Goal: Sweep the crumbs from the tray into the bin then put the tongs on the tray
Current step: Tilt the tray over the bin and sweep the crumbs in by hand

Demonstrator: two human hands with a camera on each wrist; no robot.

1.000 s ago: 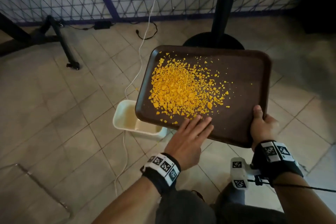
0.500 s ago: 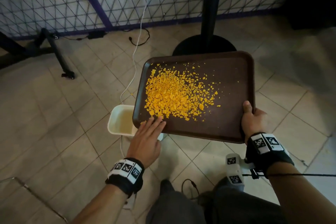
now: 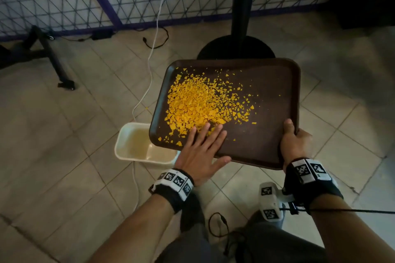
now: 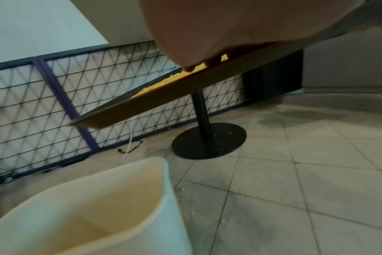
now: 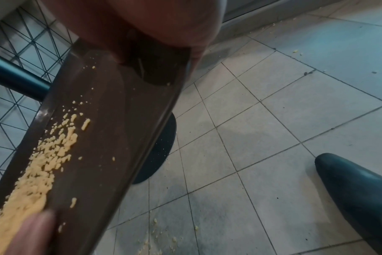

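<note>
Floor [image 3: 53, 156]: pale tiles, wire-mesh fence at 12 o'clock, black pedestal base [image 3: 236, 48] beyond tray.
Tray [image 3: 271, 96]: brown, held above floor, tilted down toward 9 o'clock.
Crumbs [image 3: 192, 104]: yellow heap on tray's 9 o'clock half; a few on the floor.
Bin [image 3: 128, 145]: cream, on floor under tray's 7 o'clock corner.
Right hand [image 3: 296, 145]: grips tray's 5 o'clock edge, thumb on top.
Left hand [image 3: 199, 149]: fingers straight, spread flat on tray, tips touching crumbs.
Tongs: out of view.
</note>
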